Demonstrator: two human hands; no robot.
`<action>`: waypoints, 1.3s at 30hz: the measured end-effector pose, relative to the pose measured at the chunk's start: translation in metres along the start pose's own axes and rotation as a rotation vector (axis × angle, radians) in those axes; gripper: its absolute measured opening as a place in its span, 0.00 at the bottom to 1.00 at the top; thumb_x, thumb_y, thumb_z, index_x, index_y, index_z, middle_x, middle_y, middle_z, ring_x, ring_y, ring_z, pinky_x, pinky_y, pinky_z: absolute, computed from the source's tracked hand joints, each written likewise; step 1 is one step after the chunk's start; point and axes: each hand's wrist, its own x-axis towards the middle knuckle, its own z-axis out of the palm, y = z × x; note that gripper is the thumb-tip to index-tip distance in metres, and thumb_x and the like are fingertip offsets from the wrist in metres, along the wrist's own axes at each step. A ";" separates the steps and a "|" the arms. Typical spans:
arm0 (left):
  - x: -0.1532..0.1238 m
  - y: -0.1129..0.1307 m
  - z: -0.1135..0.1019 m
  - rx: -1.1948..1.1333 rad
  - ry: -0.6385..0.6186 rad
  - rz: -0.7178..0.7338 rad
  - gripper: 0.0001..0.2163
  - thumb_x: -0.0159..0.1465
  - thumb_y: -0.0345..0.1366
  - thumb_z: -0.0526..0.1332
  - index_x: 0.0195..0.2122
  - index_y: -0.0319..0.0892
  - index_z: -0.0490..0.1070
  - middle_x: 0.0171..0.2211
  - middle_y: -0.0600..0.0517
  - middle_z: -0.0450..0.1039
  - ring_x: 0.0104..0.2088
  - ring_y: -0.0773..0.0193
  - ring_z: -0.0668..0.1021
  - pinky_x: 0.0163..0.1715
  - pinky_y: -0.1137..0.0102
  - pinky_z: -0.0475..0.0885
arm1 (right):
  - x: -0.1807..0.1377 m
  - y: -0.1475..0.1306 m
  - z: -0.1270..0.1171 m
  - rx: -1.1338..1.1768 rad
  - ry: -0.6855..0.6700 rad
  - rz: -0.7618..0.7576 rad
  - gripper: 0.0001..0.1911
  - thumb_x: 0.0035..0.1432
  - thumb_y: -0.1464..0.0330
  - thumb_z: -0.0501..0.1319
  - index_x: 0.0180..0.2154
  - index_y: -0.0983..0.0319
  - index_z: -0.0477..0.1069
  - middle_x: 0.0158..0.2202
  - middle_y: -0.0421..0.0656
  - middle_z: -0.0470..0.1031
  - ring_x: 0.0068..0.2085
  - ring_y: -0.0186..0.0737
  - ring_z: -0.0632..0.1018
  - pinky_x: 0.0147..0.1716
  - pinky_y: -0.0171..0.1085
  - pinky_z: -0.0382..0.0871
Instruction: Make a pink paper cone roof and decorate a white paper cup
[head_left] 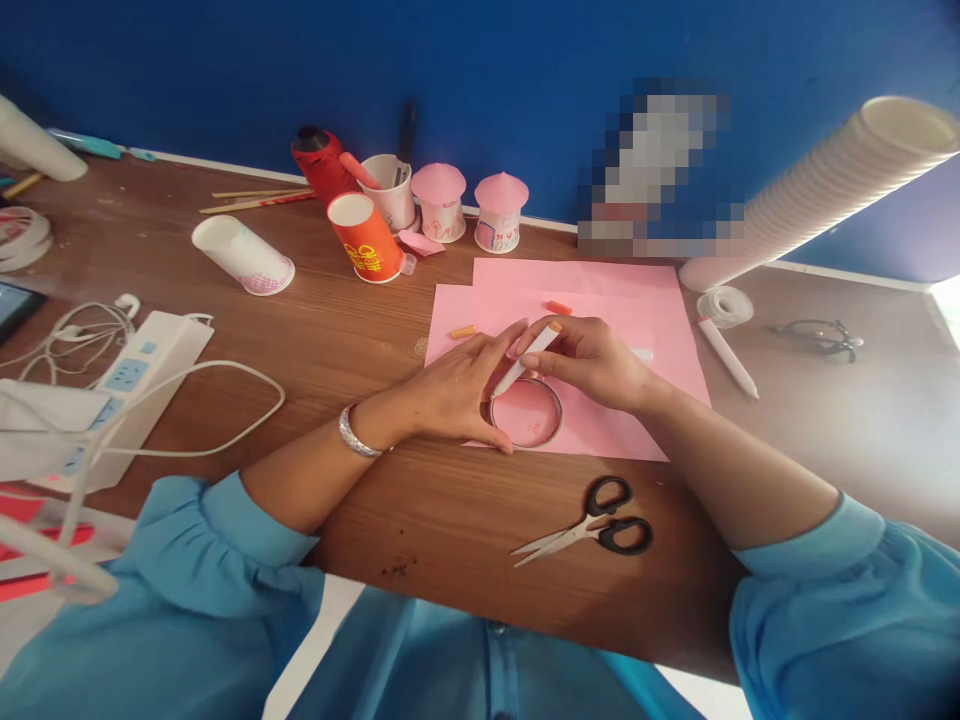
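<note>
Pink paper (600, 300) lies flat on the wooden table (360, 330), and on it rests a round ring (526, 413). The left hand (457, 385) presses on the ring's near edge with fingers spread, gripping nothing. The right hand (592, 360) is closed around a white pen (525, 365), whose tip touches the paper just inside the ring. The paper looks thin and soft, so it may slide or crease; holding it flat beside the ring seems best. Scissors (592, 525) lie below the hands, apart. Cups (367, 235) stand behind, not in the way.
</note>
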 end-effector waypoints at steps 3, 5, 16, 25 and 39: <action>0.000 0.001 0.000 0.000 0.008 0.008 0.66 0.44 0.56 0.78 0.75 0.46 0.35 0.68 0.33 0.60 0.64 0.33 0.68 0.61 0.42 0.65 | 0.004 -0.002 -0.001 0.031 -0.064 -0.001 0.18 0.58 0.53 0.71 0.33 0.61 0.75 0.34 0.41 0.79 0.33 0.36 0.78 0.34 0.36 0.73; 0.000 0.000 0.000 0.012 0.024 0.022 0.64 0.44 0.55 0.79 0.74 0.44 0.39 0.67 0.33 0.61 0.64 0.33 0.69 0.60 0.42 0.66 | 0.007 -0.004 -0.002 0.023 -0.111 0.002 0.18 0.60 0.53 0.70 0.34 0.61 0.75 0.35 0.42 0.80 0.34 0.37 0.78 0.36 0.37 0.74; -0.004 -0.005 0.004 0.045 0.028 0.047 0.61 0.46 0.56 0.77 0.73 0.44 0.42 0.64 0.34 0.66 0.62 0.34 0.70 0.60 0.42 0.67 | 0.013 -0.013 -0.003 -0.038 -0.093 0.009 0.18 0.57 0.53 0.72 0.33 0.62 0.76 0.29 0.40 0.77 0.30 0.35 0.74 0.30 0.35 0.69; -0.005 0.003 -0.008 0.069 -0.023 0.048 0.62 0.47 0.58 0.76 0.75 0.46 0.42 0.72 0.34 0.53 0.69 0.32 0.59 0.64 0.38 0.60 | -0.018 -0.015 -0.024 0.184 0.172 -0.004 0.13 0.55 0.59 0.75 0.33 0.60 0.77 0.27 0.38 0.71 0.23 0.30 0.67 0.20 0.34 0.59; -0.004 0.002 -0.011 0.154 -0.033 0.081 0.53 0.49 0.66 0.71 0.71 0.45 0.56 0.69 0.37 0.62 0.66 0.38 0.64 0.68 0.44 0.57 | -0.045 -0.005 -0.036 0.238 0.327 0.000 0.18 0.53 0.55 0.75 0.33 0.60 0.74 0.23 0.36 0.65 0.23 0.32 0.65 0.19 0.35 0.60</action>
